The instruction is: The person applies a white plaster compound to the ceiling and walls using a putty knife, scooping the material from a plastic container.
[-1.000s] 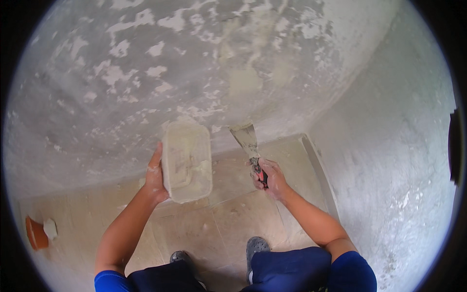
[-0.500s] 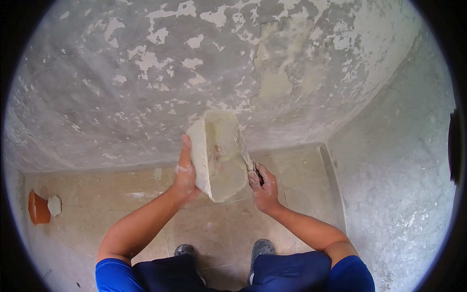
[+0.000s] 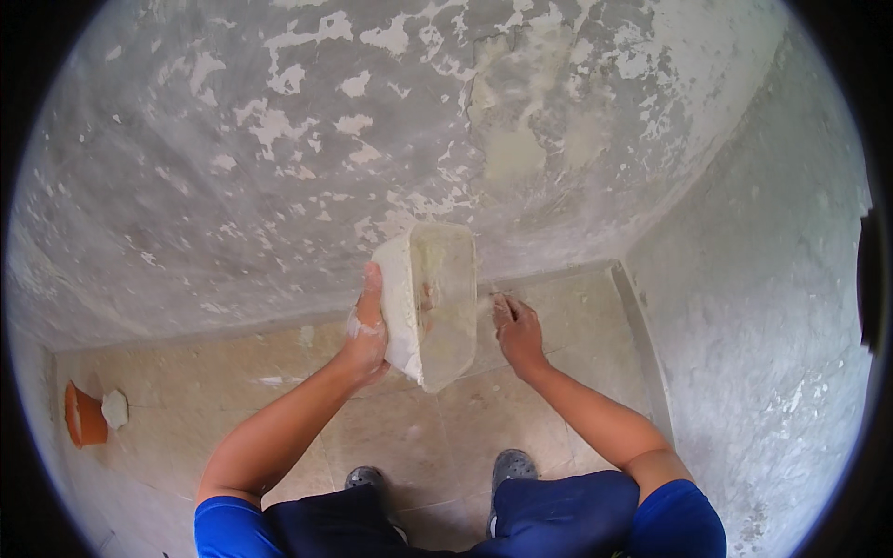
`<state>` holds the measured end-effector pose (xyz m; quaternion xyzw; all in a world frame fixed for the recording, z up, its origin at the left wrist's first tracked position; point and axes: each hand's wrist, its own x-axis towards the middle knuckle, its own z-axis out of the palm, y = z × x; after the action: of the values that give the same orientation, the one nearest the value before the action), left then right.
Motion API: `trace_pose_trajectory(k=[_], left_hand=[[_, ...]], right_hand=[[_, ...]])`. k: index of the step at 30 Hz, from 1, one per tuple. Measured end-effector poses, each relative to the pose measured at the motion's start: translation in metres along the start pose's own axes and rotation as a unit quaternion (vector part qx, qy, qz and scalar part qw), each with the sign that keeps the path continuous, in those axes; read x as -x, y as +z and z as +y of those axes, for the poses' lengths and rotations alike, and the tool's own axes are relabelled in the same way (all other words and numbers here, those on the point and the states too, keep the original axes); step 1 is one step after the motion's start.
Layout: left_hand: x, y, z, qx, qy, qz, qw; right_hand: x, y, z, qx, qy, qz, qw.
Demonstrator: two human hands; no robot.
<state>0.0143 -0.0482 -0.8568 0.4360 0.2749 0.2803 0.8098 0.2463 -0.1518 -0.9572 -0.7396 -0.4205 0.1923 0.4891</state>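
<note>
Tilted on its side in front of me is a translucent, plaster-caked plastic tub (image 3: pixel 446 307), its open side facing right. My left hand (image 3: pixel 368 325), smeared with white, is closed around the tub's left side and bottom. To the right of the tub and a little apart from it, my right hand (image 3: pixel 518 330) is closed on a putty knife (image 3: pixel 495 297). Only a small, smeared part of that knife shows by the fingertips; its blade is hard to make out.
Ahead rises a grey wall (image 3: pixel 233 214) with white flaking patches and a cream filled area (image 3: pixel 514 153). Another rough wall (image 3: pixel 744 353) stands at the right. On the tiled floor (image 3: pixel 233 386) at the far left lies an orange bucket (image 3: pixel 86 414) beside a whitish piece (image 3: pixel 114 409).
My right hand has drawn the putty knife away from the tub's rim, where its blade rested. The tub has shifted slightly right and turned a little.
</note>
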Motion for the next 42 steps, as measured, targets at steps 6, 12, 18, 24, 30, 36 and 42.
trace_pose_trajectory(k=[6, 12, 18, 24, 30, 36, 42], left_hand=[[-0.008, -0.019, 0.003, -0.129, 0.137, 0.103, 0.977], [0.005, -0.023, 0.02, -0.335, 0.275, 0.029, 0.901], [-0.001, -0.023, 0.023, -0.208, 0.223, 0.075, 0.95], [-0.011, -0.043, 0.023, -0.183, 0.188, 0.091, 0.961], [-0.017, -0.05, 0.02, -0.076, 0.169, 0.102, 0.977], [-0.021, -0.053, 0.017, 0.01, 0.134, 0.099, 0.986], [-0.026, -0.065, 0.008, 0.059, 0.095, 0.058, 0.992]], right_hand=[[-0.014, -0.056, -0.025, -0.121, 0.083, -0.005, 0.989], [-0.006, -0.104, -0.072, -0.021, -0.11, -0.154, 0.982], [0.005, -0.099, -0.113, 0.079, -0.177, -0.177, 0.965], [0.002, -0.068, -0.114, 0.078, -0.293, -0.123, 0.945], [0.012, -0.05, -0.111, 0.112, -0.214, -0.192, 0.951], [0.032, -0.025, -0.102, 0.069, -0.143, -0.245, 0.956], [0.015, -0.028, -0.135, -0.02, 0.16, -0.392, 0.906]])
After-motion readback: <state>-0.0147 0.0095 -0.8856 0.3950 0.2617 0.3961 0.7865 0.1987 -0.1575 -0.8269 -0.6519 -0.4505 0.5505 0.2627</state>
